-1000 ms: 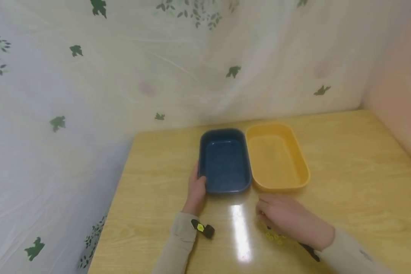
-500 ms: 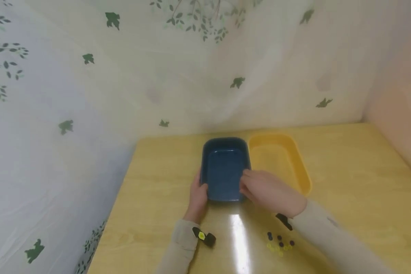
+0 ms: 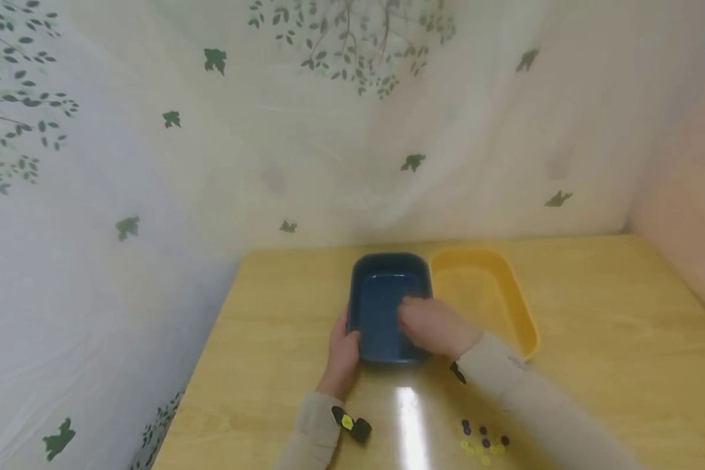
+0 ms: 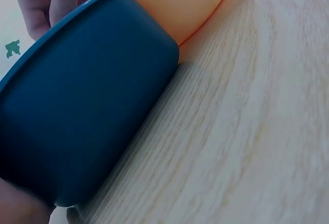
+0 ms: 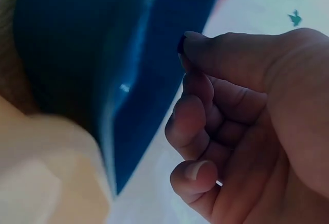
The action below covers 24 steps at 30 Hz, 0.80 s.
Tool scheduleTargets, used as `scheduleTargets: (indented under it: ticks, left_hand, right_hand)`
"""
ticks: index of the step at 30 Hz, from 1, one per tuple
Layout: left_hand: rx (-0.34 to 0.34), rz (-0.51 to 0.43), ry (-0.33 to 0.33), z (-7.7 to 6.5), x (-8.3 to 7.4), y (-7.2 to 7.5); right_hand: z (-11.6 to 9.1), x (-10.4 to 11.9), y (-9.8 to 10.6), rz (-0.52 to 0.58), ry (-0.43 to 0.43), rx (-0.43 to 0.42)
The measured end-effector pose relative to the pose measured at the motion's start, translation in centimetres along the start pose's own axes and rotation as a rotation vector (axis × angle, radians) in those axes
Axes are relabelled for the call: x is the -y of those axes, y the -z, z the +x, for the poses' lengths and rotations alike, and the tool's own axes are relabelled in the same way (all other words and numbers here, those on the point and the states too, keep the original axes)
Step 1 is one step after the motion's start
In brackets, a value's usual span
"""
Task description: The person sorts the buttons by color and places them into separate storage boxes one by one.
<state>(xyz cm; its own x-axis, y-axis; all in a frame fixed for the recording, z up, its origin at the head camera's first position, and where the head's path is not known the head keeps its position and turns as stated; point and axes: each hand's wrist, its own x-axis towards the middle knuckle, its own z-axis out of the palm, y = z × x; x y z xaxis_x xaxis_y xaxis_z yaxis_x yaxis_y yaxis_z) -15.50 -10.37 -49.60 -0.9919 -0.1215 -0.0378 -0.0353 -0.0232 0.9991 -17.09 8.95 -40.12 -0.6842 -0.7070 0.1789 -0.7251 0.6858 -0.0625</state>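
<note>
A dark blue bin (image 3: 378, 329) stands near the table's back edge. My left hand (image 3: 342, 358) grips it at its left side and near corner, thumb close to the rim. Over the inside of this bin is my right hand (image 3: 437, 326). In the right wrist view, thumb and index fingertips pinch a small dark round piece (image 5: 181, 45), mostly covered by the thumb; the other fingers curl loosely. Nearer me on the table lie several small dark discs (image 3: 485, 443) and small yellow rings (image 3: 485, 460).
A yellow bin (image 3: 525, 320) sits right beside the blue one, partly hidden behind my right hand and sleeve. Behind the wooden table (image 3: 288, 307) hangs a pale curtain (image 3: 329, 163) with leaf prints, and it also closes off the left side.
My right hand has come up from the small pieces, passed the yellow bin's near edge and moved left over the blue bin. My left hand keeps its grip. The head view has tilted up slightly.
</note>
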Motion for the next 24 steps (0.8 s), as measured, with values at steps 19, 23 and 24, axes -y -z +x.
scheduleTargets:
  ticks: [19, 23, 24]
  left_hand:
    - [0.028, -0.002, 0.02, -0.3, 0.5, 0.3]
    - [0.039, 0.001, -0.007, -0.1, 0.3, 0.4]
    - [0.044, -0.001, -0.01, 0.0, 0.2, 0.3]
  right_hand:
    - [0.5, 0.3, -3.9, -0.052, -0.059, 0.089]
    - [0.7, 0.1, -4.2, -0.054, -0.067, 0.088]
    - [0.8, 0.1, -4.3, -0.055, -0.07, 0.09]
